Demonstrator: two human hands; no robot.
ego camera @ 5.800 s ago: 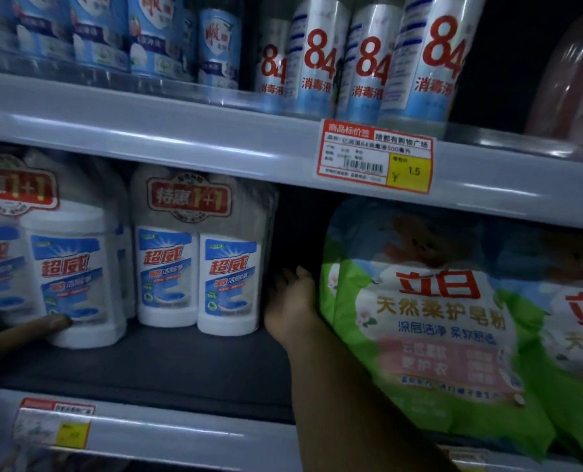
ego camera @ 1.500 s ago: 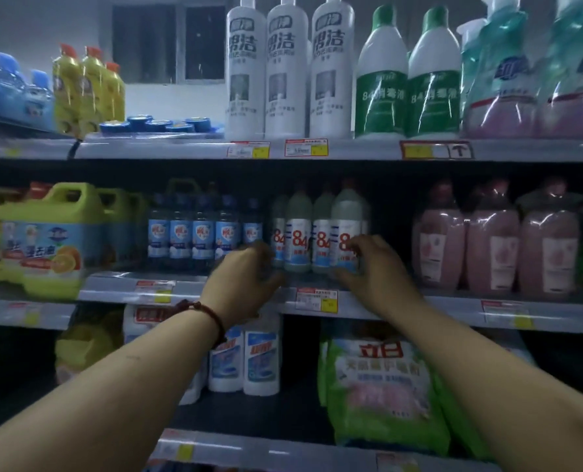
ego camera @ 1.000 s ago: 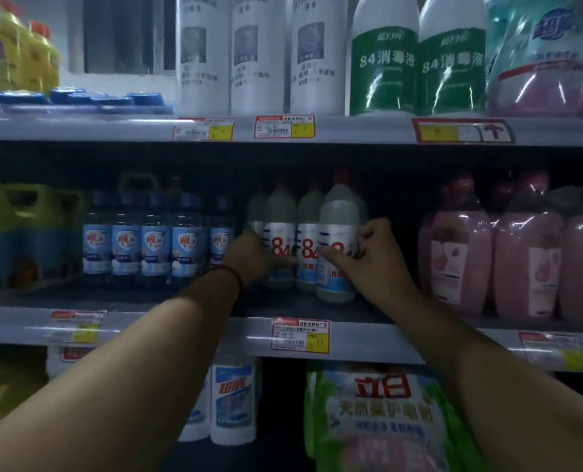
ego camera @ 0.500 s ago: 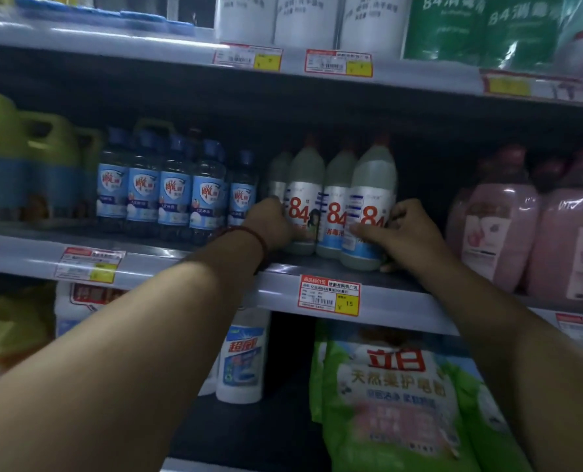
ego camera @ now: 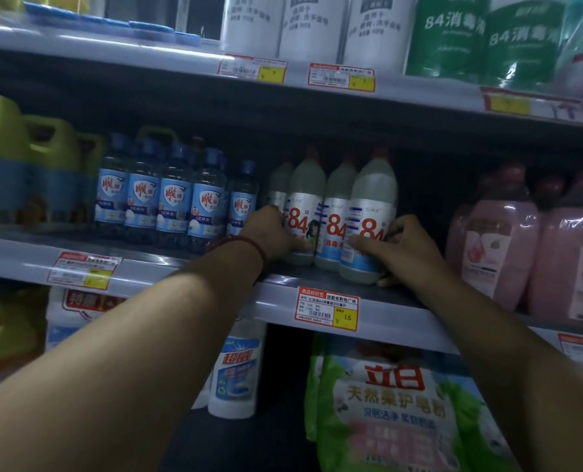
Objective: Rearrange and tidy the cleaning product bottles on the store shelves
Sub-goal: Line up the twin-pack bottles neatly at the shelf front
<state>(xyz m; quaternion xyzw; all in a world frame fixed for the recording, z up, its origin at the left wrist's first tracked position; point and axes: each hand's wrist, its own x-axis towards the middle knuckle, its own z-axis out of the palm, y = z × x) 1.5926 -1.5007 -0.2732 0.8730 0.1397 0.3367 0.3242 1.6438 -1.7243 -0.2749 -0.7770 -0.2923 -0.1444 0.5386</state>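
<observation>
Your left hand (ego camera: pixel 271 229) reaches onto the middle shelf (ego camera: pixel 167 267) and presses against the left side of the group of "84" bottles (ego camera: pixel 334 216); its fingers are hidden behind the nearest one, so you cannot tell whether they are curled or spread. A red cord bracelet (ego camera: pixel 249 243) circles that wrist. Your right hand (ego camera: pixel 402 248) is wrapped on the front bottle (ego camera: pixel 368 226) at the right end of the group, thumb across the lower label and fingers round its right side, clamped on it. That bottle stands upright near the shelf's front lip, touching its neighbour at its 9 o'clock.

From the "84" group, the blue bottles (ego camera: pixel 178 199) stand in a row at 9 o'clock, with green jugs (ego camera: pixel 28 168) farther that way. Pink bottles (ego camera: pixel 501 233) stand at 3 o'clock, apart from your right hand. At 12 o'clock, on the shelf above, are white bottles (ego camera: pixel 310 25) and green-labelled ones (ego camera: pixel 453 35). At 6 o'clock a price tag (ego camera: pixel 327 308) sits on the shelf edge, and below it lie a green bag (ego camera: pixel 402 403) and a white bottle (ego camera: pixel 237 373).
</observation>
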